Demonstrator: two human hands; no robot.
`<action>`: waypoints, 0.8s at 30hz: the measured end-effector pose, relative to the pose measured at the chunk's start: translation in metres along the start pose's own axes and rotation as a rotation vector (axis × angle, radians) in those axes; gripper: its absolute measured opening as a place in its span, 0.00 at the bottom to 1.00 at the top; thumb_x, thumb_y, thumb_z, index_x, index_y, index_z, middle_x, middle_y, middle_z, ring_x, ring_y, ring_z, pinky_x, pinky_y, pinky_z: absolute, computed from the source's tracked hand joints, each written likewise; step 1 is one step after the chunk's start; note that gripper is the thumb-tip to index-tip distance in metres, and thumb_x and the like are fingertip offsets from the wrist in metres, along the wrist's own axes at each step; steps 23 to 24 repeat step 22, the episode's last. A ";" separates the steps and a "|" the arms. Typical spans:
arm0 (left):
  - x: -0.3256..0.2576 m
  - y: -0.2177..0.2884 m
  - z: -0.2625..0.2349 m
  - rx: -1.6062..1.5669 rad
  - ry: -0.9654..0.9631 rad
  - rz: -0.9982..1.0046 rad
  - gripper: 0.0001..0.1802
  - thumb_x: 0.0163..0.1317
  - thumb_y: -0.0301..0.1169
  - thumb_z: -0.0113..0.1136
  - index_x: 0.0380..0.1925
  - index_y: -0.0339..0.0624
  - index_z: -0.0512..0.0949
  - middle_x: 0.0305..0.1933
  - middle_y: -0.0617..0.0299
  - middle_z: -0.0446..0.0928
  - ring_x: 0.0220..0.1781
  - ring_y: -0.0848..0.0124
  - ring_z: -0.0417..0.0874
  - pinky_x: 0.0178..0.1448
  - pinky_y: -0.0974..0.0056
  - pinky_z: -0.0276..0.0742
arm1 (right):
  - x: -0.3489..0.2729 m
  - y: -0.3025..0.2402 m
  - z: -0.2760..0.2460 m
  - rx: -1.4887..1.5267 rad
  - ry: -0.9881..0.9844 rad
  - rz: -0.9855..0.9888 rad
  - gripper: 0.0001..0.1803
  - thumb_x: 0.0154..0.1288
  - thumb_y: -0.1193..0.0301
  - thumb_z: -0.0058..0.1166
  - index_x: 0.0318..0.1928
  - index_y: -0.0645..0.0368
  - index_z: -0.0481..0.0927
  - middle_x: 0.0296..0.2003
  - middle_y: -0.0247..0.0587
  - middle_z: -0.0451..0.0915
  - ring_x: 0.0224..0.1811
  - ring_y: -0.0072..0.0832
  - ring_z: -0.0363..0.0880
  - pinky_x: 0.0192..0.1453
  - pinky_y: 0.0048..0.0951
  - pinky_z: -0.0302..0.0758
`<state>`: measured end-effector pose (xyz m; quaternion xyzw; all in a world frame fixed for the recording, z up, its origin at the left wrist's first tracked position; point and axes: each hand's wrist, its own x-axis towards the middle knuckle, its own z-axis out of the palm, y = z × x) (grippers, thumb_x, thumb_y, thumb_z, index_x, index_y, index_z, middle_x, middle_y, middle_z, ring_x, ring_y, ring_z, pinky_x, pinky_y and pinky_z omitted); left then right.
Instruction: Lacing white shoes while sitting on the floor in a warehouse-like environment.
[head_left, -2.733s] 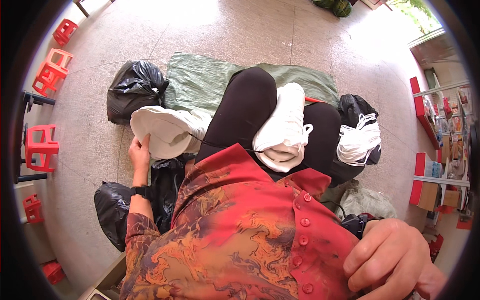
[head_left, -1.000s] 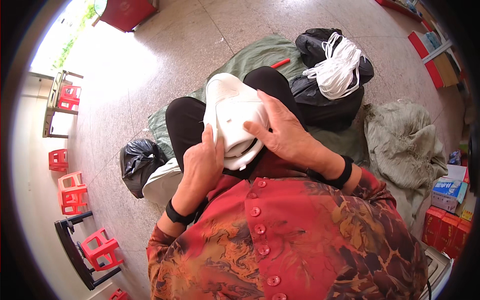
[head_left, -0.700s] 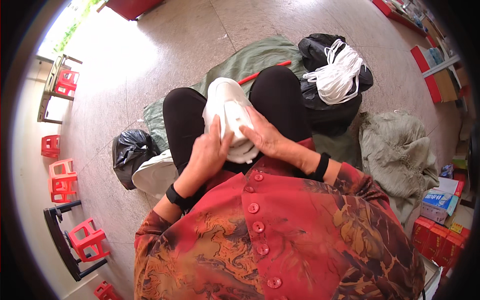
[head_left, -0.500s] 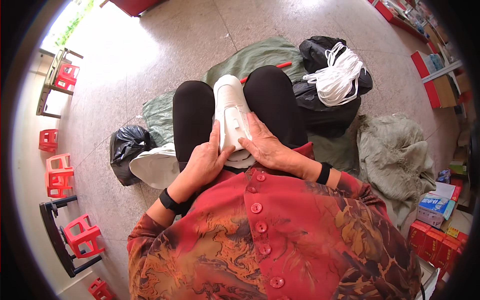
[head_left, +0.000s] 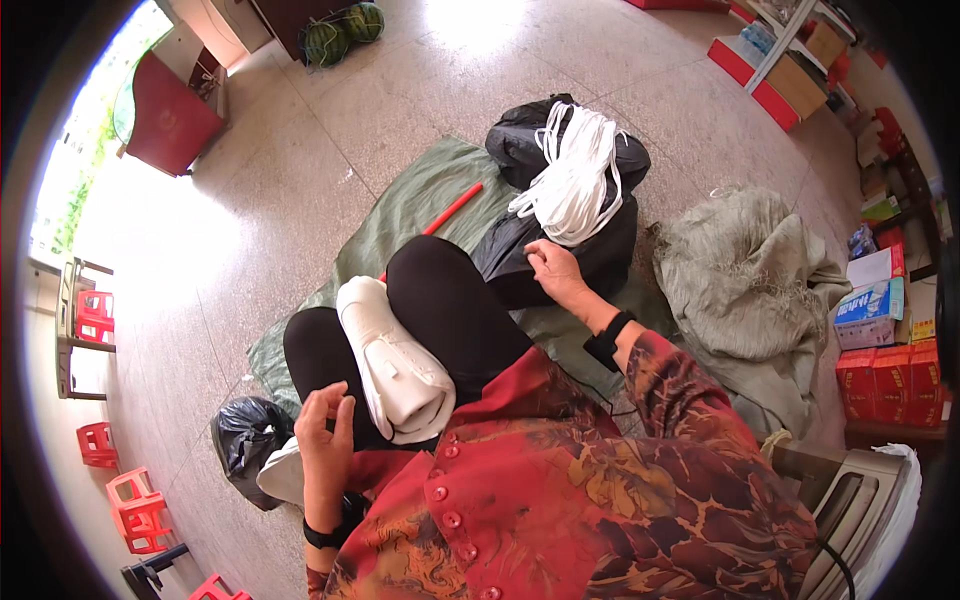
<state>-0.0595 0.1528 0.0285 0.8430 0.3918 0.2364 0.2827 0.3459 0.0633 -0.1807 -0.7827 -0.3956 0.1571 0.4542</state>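
Note:
A white shoe (head_left: 395, 365) lies on my lap between my black-clad thighs, with neither hand touching it. My left hand (head_left: 325, 440) hovers beside my left thigh, fingers loosely curled and apart, nothing visible in it. My right hand (head_left: 555, 268) is stretched forward to a black bag (head_left: 520, 255), its fingertips pinched on the bag's surface just below a bundle of white cords (head_left: 575, 180) that lies on top. Whether a cord is also between the fingers is too small to tell.
A green sheet (head_left: 400, 215) covers the floor under me, with a red stick (head_left: 450, 210) on it. A grey sack (head_left: 745, 290) lies to the right, and coloured boxes (head_left: 880, 350) beyond it. A smaller black bag (head_left: 245, 445) sits by my left knee. Red stools (head_left: 130, 495) stand at the left.
Both hands have let go of the white shoe. My right hand moved forward to the black bag, my left hand drew back to the side, and my view swung right.

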 end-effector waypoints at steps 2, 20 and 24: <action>-0.004 0.003 0.006 -0.024 -0.014 -0.012 0.06 0.62 0.22 0.62 0.39 0.34 0.81 0.31 0.57 0.79 0.31 0.68 0.81 0.38 0.66 0.76 | 0.021 0.022 0.002 -0.204 -0.052 0.057 0.16 0.66 0.68 0.53 0.52 0.58 0.77 0.41 0.52 0.83 0.46 0.49 0.81 0.53 0.45 0.76; 0.005 0.004 0.012 0.083 -0.091 0.038 0.01 0.59 0.21 0.62 0.32 0.35 0.80 0.27 0.54 0.75 0.30 0.59 0.78 0.36 0.60 0.72 | 0.006 0.052 -0.041 -0.246 0.171 0.004 0.07 0.65 0.67 0.56 0.38 0.54 0.83 0.33 0.50 0.83 0.38 0.50 0.82 0.42 0.45 0.77; 0.007 0.007 0.011 0.042 -0.116 -0.008 0.01 0.60 0.21 0.61 0.32 0.36 0.80 0.28 0.54 0.77 0.31 0.61 0.80 0.37 0.60 0.73 | -0.002 0.043 -0.053 -0.136 0.206 0.102 0.07 0.64 0.69 0.58 0.41 0.57 0.84 0.35 0.49 0.84 0.39 0.45 0.85 0.44 0.40 0.78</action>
